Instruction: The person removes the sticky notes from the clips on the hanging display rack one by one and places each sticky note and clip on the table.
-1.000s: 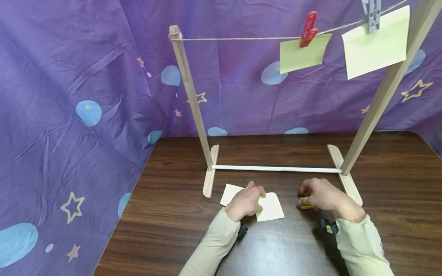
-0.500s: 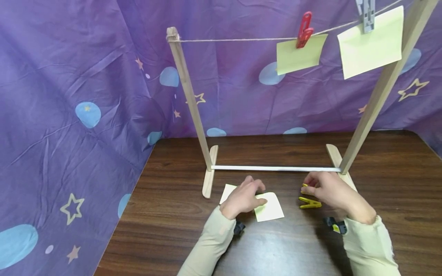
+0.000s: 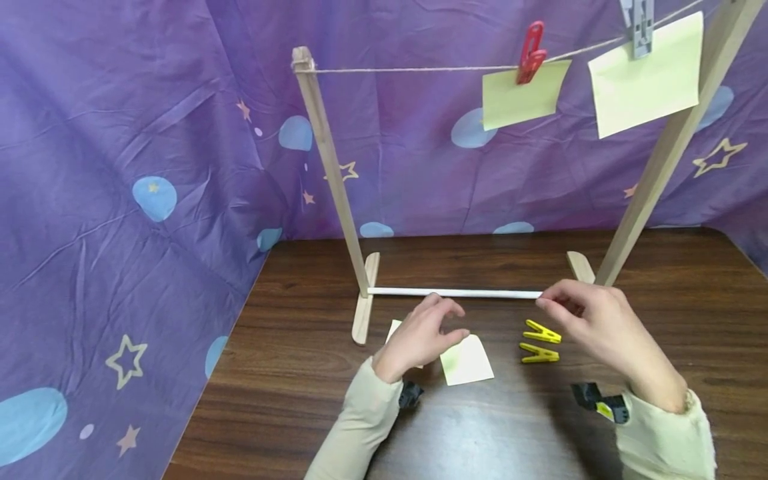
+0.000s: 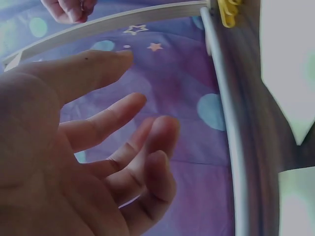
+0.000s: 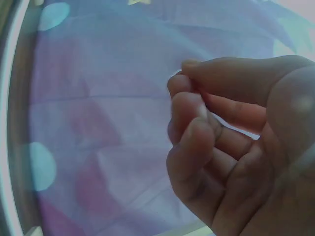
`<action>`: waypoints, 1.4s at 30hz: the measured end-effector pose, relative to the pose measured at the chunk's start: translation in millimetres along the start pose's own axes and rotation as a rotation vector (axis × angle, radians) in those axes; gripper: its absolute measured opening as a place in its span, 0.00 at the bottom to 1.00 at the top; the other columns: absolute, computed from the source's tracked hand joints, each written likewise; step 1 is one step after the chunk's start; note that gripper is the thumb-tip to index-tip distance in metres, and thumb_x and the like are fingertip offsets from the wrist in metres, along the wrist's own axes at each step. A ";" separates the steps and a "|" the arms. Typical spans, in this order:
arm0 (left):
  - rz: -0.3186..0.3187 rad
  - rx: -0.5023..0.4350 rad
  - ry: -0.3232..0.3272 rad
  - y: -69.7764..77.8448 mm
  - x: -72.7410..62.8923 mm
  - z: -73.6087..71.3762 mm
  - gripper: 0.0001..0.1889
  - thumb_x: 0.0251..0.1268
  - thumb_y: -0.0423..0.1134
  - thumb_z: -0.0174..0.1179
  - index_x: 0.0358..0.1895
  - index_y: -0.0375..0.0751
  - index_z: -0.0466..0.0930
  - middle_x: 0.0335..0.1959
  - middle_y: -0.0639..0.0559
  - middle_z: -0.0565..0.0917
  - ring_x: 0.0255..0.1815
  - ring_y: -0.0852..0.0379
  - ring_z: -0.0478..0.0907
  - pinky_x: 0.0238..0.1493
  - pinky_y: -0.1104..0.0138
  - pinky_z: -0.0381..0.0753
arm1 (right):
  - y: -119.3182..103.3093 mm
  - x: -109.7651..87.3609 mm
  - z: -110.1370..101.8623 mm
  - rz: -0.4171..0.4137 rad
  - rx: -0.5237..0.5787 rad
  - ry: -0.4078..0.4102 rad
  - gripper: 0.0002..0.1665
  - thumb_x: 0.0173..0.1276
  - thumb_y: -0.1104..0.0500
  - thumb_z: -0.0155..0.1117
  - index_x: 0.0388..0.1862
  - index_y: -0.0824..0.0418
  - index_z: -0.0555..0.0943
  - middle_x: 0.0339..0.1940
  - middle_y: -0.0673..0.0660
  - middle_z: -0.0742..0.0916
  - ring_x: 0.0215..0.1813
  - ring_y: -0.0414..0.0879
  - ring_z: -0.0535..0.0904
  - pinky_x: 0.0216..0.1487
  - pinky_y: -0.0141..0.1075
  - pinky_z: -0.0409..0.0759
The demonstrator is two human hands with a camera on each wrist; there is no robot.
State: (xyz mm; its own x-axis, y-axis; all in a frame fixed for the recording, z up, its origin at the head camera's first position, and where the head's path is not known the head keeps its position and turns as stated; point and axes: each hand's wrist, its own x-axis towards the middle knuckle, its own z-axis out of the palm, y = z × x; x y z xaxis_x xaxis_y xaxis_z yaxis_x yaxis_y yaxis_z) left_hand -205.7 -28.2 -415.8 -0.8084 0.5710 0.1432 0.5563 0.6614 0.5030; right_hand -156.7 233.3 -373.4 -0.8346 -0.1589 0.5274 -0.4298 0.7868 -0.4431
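My left hand (image 3: pixel 423 333) hovers over two pale yellow paper notes, its fingers relaxed and holding nothing. One note (image 3: pixel 471 363) lies beside the thumb; the other note (image 3: pixel 393 328) is mostly hidden beneath the hand. To the right, two yellow clothespins (image 3: pixel 540 354) lie one behind the other on the table. My right hand (image 3: pixel 606 327) is raised to their right, near the stand's white rod (image 3: pixel 456 293). In the right wrist view, that hand's thumb (image 5: pixel 226 73) meets the index fingertip, the fingers loosely curled around nothing visible.
A wooden stand (image 3: pixel 330 173) carries a string (image 3: pixel 408 69). A red clothespin (image 3: pixel 531 53) and a grey clothespin (image 3: pixel 641 30) each hold a yellow note on it. A purple patterned cloth (image 3: pixel 198 280) hangs behind and left of the brown table (image 3: pixel 270 400).
My right hand let go of the yellow clothespins, leaving both on the table, and moved up and right. My left hand lifted off the notes and shifted slightly forward.
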 end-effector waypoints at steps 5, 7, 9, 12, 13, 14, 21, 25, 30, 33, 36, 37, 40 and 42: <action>0.047 -0.067 0.052 8.4 -3.8 -12.1 0.15 0.64 0.47 0.62 0.51 0.47 0.80 0.44 0.53 0.78 0.33 0.64 0.75 0.38 0.78 0.72 | -25.3 -5.7 -18.0 -0.048 0.056 0.109 0.11 0.55 0.66 0.73 0.29 0.49 0.85 0.20 0.38 0.80 0.22 0.26 0.67 0.25 0.22 0.64; 0.057 -0.103 0.074 12.0 -5.3 -16.8 0.15 0.64 0.46 0.63 0.52 0.47 0.79 0.43 0.53 0.78 0.30 0.64 0.75 0.35 0.79 0.71 | -34.6 -8.2 -25.3 -0.074 0.076 0.147 0.13 0.52 0.68 0.73 0.30 0.50 0.85 0.22 0.37 0.81 0.23 0.24 0.68 0.27 0.21 0.65; 0.066 -0.134 0.101 15.8 -7.0 -21.3 0.16 0.63 0.45 0.64 0.52 0.46 0.79 0.42 0.53 0.77 0.29 0.64 0.75 0.33 0.79 0.70 | -40.3 -10.3 -30.0 -0.110 0.092 0.190 0.12 0.53 0.68 0.73 0.30 0.51 0.86 0.24 0.36 0.82 0.25 0.23 0.68 0.28 0.19 0.65; 0.100 -0.193 0.152 21.5 -10.9 -28.3 0.16 0.62 0.42 0.65 0.52 0.44 0.79 0.41 0.52 0.76 0.29 0.61 0.76 0.33 0.79 0.71 | -45.3 -11.7 -33.6 -0.147 0.132 0.254 0.10 0.53 0.69 0.72 0.31 0.55 0.86 0.25 0.38 0.83 0.26 0.23 0.69 0.30 0.18 0.65; 0.117 -0.215 0.169 23.7 -12.6 -30.8 0.16 0.62 0.42 0.65 0.52 0.44 0.79 0.41 0.52 0.76 0.29 0.61 0.76 0.33 0.79 0.72 | -46.4 -11.8 -34.3 -0.156 0.150 0.277 0.08 0.54 0.69 0.72 0.30 0.57 0.86 0.25 0.39 0.83 0.26 0.24 0.69 0.30 0.18 0.65; 0.135 -0.245 0.185 25.8 -14.3 -33.5 0.16 0.62 0.41 0.65 0.52 0.44 0.79 0.41 0.52 0.76 0.29 0.60 0.76 0.32 0.78 0.73 | -47.9 -11.9 -34.9 -0.169 0.175 0.304 0.06 0.54 0.69 0.71 0.30 0.59 0.86 0.26 0.40 0.83 0.26 0.24 0.69 0.30 0.17 0.65; 0.255 -0.461 0.291 40.2 -26.1 -49.2 0.11 0.61 0.35 0.64 0.47 0.40 0.80 0.40 0.50 0.78 0.31 0.65 0.75 0.31 0.72 0.79 | -63.2 -12.8 -42.2 -0.162 0.334 0.388 0.04 0.54 0.74 0.69 0.28 0.69 0.85 0.28 0.42 0.86 0.28 0.26 0.75 0.30 0.14 0.70; 0.307 -0.508 0.345 45.2 -30.5 -54.3 0.09 0.62 0.33 0.63 0.45 0.38 0.81 0.41 0.47 0.80 0.33 0.64 0.77 0.34 0.74 0.80 | -70.8 -12.9 -44.4 -0.176 0.394 0.414 0.01 0.57 0.73 0.68 0.27 0.72 0.84 0.28 0.45 0.86 0.28 0.28 0.74 0.32 0.15 0.71; 0.319 -0.513 0.394 45.8 -33.4 -57.7 0.08 0.62 0.31 0.62 0.43 0.37 0.81 0.39 0.47 0.80 0.33 0.63 0.76 0.34 0.73 0.81 | -75.1 -12.2 -46.4 -0.206 0.443 0.430 0.04 0.59 0.70 0.68 0.28 0.73 0.84 0.27 0.47 0.86 0.28 0.29 0.74 0.33 0.16 0.71; 0.308 -0.511 0.405 45.5 -34.6 -60.3 0.08 0.61 0.30 0.62 0.43 0.37 0.81 0.38 0.48 0.80 0.33 0.64 0.76 0.34 0.73 0.80 | -74.7 -10.7 -48.5 -0.230 0.452 0.434 0.05 0.59 0.69 0.68 0.28 0.73 0.84 0.26 0.50 0.86 0.29 0.29 0.75 0.33 0.16 0.71; 0.309 -0.510 0.412 46.2 -35.8 -64.4 0.07 0.62 0.30 0.62 0.43 0.37 0.81 0.38 0.48 0.80 0.32 0.63 0.75 0.33 0.73 0.80 | -72.9 -9.1 -51.1 -0.255 0.463 0.441 0.02 0.57 0.72 0.68 0.27 0.73 0.84 0.26 0.51 0.86 0.29 0.30 0.76 0.33 0.16 0.71; 0.311 -0.509 0.414 46.7 -36.2 -65.9 0.07 0.62 0.30 0.62 0.43 0.37 0.81 0.38 0.48 0.80 0.32 0.62 0.75 0.33 0.73 0.80 | -72.5 -8.2 -51.9 -0.263 0.464 0.443 0.02 0.56 0.72 0.68 0.26 0.74 0.84 0.27 0.51 0.86 0.29 0.30 0.76 0.32 0.16 0.71; 0.322 -0.513 0.416 48.4 -37.1 -71.3 0.07 0.62 0.30 0.62 0.43 0.37 0.81 0.39 0.47 0.80 0.32 0.61 0.76 0.33 0.72 0.80 | -71.1 -5.4 -54.3 -0.284 0.452 0.446 0.00 0.54 0.75 0.67 0.26 0.74 0.84 0.26 0.51 0.87 0.28 0.29 0.75 0.31 0.15 0.71; 0.334 -0.515 0.413 49.7 -37.6 -75.3 0.07 0.62 0.30 0.61 0.43 0.37 0.81 0.40 0.47 0.80 0.32 0.60 0.77 0.33 0.72 0.80 | -70.5 -2.9 -56.9 -0.287 0.414 0.443 0.01 0.55 0.74 0.67 0.26 0.74 0.84 0.27 0.51 0.86 0.27 0.29 0.75 0.30 0.15 0.70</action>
State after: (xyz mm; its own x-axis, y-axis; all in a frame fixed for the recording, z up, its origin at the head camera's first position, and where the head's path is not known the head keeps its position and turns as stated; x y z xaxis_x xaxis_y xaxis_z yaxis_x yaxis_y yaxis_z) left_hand -162.2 -53.5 -332.1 -0.6748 0.4050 0.6170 0.7069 0.1145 0.6980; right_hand -104.3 212.2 -302.4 -0.4855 0.0018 0.8743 -0.7838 0.4420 -0.4362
